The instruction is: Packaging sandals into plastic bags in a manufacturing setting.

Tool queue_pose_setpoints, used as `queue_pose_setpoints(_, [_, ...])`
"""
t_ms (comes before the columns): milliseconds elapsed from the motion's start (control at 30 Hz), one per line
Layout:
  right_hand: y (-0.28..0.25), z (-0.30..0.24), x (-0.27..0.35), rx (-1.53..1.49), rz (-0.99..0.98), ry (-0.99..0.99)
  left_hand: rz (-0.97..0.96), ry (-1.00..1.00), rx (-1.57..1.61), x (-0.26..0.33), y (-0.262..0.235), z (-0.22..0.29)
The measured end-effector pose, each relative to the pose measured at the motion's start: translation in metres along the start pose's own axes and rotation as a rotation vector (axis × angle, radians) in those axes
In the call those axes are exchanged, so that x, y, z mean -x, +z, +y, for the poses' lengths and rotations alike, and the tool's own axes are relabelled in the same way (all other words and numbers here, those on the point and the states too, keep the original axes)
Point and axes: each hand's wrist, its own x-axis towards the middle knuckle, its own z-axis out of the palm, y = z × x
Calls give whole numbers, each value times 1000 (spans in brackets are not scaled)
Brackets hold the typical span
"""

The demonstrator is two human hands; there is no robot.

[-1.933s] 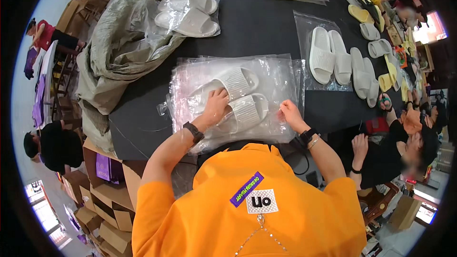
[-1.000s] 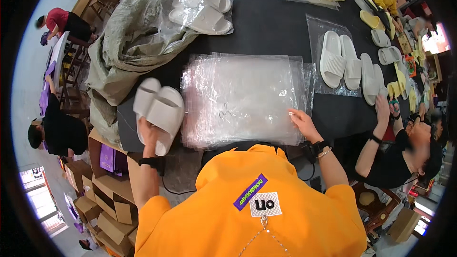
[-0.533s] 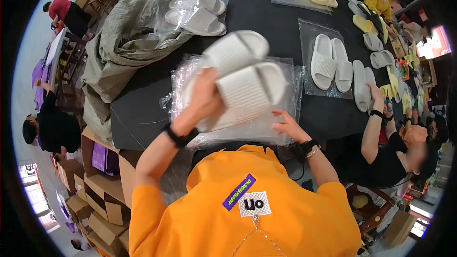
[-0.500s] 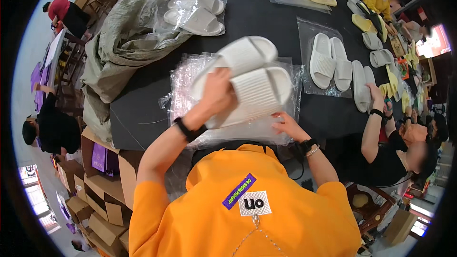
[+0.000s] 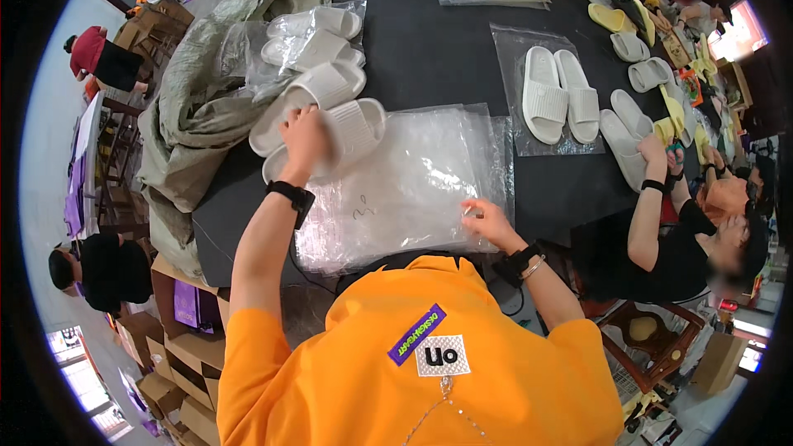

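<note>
My left hand [image 5: 306, 142] grips a pair of pale grey-white slide slippers [image 5: 361, 128] with ribbed straps, closed over the strap area. The pair is at the left edge of a stack of clear plastic bags [image 5: 413, 173]. Over the stack's lower right part, my right hand [image 5: 489, 223] has thumb and forefinger apart, its fingers slightly curled. I cannot make out anything held there. Just beyond the gripped pair, more white slippers [image 5: 318, 49] lie in a clear bag.
A large grey-green woven sack [image 5: 186, 107] covers the black table's left side. To the right, white slippers [image 5: 545, 99] lie on a clear bag. A co-worker's hand [image 5: 652, 151] touches another pair [image 5: 621, 144]. Cardboard boxes [image 5: 194, 355] stand at lower left.
My left hand has carried the slippers leftward from over the middle of the bag stack to its left edge, uncovering the bags. My right hand stays near the stack's lower right.
</note>
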Motion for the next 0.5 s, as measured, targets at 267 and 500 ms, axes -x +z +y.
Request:
queue_pose_setpoints(267, [-8, 8, -44, -112, -63, 108, -197, 363, 320, 56, -58, 121])
queue_pose_setpoints(500, [-30, 19, -37, -166, -85, 159, -303, 380, 256, 126, 15, 44])
